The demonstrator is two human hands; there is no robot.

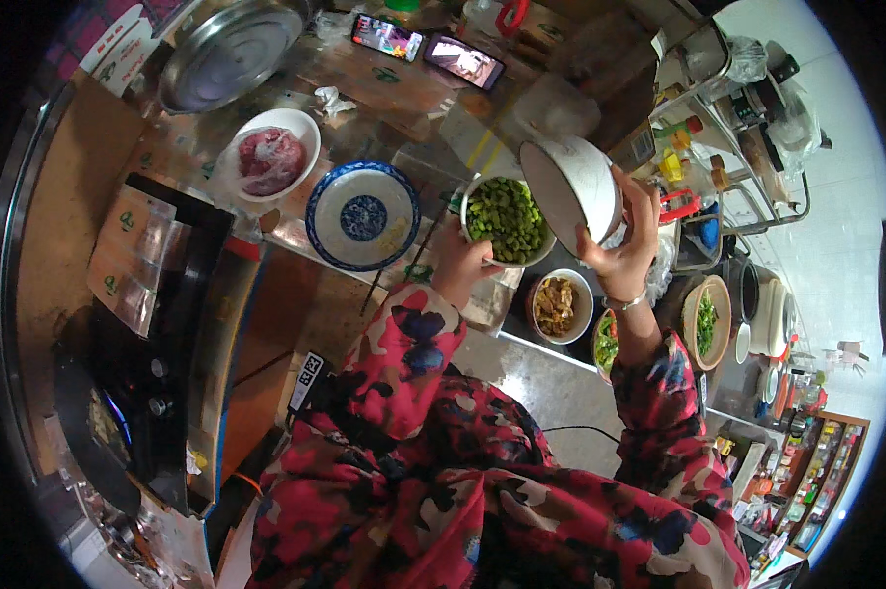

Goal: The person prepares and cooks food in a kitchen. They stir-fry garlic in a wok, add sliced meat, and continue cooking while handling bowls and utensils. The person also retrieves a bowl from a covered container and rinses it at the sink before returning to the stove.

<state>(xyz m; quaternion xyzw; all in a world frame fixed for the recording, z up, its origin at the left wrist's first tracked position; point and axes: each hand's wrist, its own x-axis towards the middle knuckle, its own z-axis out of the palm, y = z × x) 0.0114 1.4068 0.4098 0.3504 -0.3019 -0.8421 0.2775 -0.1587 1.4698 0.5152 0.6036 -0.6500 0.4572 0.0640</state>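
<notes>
My left hand (463,258) grips the near left rim of a bowl of chopped green vegetable pieces (507,221), with the thumb over its edge. In my right hand (623,247) is a white bowl (586,188), tilted on its side just right of the green pieces; its inside looks empty. A blue-and-white plate (363,215) with a few scraps on it lies left of my left hand. Farther left, a white bowl (306,136) holds raw red meat (272,160) in clear plastic. Below the tilted bowl stands a bowl of brownish food pieces (555,305).
A large metal lid (229,55) and two lit phones (387,38) (463,62) lie at the back. Left is a black stove (159,368) with a pan (93,420). Bowls of cut greens (605,340) (706,324) stand right, near a metal rack (752,199) of bottles.
</notes>
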